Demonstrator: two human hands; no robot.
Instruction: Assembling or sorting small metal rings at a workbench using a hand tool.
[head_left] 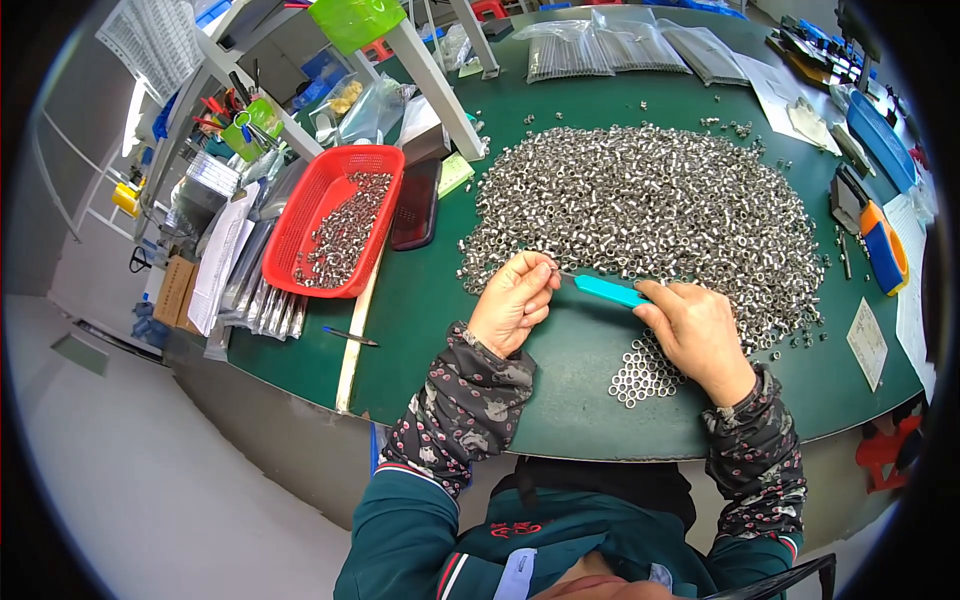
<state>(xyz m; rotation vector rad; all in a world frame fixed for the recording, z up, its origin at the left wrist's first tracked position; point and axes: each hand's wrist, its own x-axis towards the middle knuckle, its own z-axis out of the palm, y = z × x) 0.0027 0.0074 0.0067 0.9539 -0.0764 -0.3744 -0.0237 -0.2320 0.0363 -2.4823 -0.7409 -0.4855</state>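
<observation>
Teal-handled tool (608,291) in right hand (694,335) (left hand (512,303) at its tip).

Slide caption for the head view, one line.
Right fingers hold a teal tool pointing at the left fingers, near heaped metal rings.

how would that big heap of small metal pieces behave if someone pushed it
The heap of metal pieces would probably slump and scatter, since it looks loose and unbound. Single ones might roll if on their sides, as many look round and hollow. Shoving it all could feel heavy, given how many there are.
</observation>
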